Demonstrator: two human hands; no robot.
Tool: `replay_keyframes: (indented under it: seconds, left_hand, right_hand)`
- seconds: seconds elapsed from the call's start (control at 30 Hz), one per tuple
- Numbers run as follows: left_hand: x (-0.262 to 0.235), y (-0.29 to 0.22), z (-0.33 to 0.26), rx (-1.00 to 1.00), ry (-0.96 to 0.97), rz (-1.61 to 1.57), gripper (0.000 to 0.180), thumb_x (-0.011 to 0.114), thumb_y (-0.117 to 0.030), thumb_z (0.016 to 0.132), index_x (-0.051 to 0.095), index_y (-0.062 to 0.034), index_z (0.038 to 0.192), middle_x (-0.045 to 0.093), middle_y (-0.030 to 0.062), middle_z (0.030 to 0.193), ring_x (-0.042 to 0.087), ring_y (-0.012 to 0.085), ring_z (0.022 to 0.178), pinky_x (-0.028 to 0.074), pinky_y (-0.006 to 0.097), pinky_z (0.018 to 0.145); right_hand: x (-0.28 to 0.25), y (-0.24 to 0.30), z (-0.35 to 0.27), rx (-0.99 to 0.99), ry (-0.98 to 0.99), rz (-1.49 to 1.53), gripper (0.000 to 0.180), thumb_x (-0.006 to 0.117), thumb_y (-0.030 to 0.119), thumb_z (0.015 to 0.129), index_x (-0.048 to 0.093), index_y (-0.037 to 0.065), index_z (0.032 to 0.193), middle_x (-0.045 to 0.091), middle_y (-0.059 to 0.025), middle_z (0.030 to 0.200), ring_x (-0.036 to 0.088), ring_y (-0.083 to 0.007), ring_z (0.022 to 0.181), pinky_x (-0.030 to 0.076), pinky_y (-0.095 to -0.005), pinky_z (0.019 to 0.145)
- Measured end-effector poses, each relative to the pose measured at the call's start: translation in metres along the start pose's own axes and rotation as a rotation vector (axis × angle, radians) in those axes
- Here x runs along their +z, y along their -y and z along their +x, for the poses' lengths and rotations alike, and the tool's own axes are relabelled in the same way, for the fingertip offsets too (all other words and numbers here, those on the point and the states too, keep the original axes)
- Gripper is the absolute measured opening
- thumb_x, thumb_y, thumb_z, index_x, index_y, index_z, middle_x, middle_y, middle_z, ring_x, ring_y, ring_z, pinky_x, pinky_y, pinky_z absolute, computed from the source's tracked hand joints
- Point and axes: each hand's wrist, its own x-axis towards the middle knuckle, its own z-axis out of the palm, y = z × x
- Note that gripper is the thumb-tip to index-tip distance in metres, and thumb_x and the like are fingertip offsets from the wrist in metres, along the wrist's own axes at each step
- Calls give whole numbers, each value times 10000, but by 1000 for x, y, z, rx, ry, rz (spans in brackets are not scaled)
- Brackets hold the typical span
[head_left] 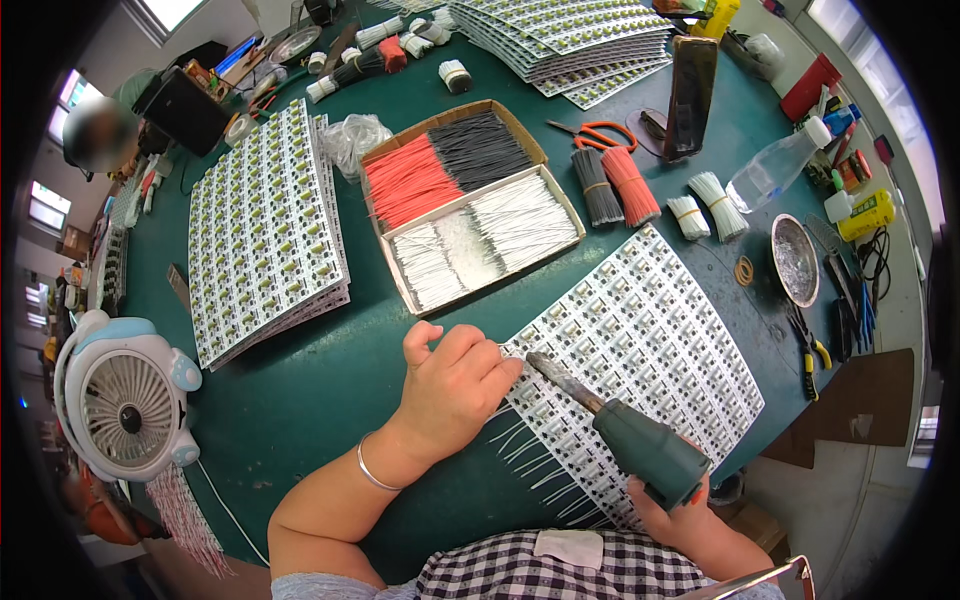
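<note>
Soldering iron over white circuit panel
Right hand grips its handle; left hand sits at the panel's left corner, fingers bent, grip indeterminable.

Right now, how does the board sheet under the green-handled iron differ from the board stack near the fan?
The board sheet carries whitish parts, while the board stack carries yellow-green ones. White wires stick out from the board sheet's left edge; none show on the board stack. The right hand holds the green-handled iron over the board sheet; neither hand touches the board stack. Both are pale, with small parts in rows.
</note>
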Motion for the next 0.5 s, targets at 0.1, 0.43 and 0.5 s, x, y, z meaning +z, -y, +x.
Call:
replay_keyframes:
  seconds: [0.1,0.43,0.5]
  left_hand:
    - [0,0,1,2,8,2,107,639,-138,721,675,-193,805,513,-75,699,522,121,799,260,402,842]
    - [-1,-1,1,5,26,10,127,656,-128,705,671,-195,812,527,-77,713,525,119,792,264,403,838]
    - [-4,-3,2,2,18,4,142,663,-122,696,671,-193,818,524,-77,714,526,121,787,265,402,836]
  right_hand:
    - [7,-8,-19,140,-2,154,201,638,42,717,646,56,916,644,-98,882,623,-288,773,506,-359,678]
    - [3,-25,-31,79,26,237,398,486,209,936,433,-37,1245,612,-105,812,586,-169,746,485,-303,703]
    - [4,-30,-37,95,26,211,398,489,212,935,437,-35,1243,613,-106,820,587,-170,748,486,-306,705]
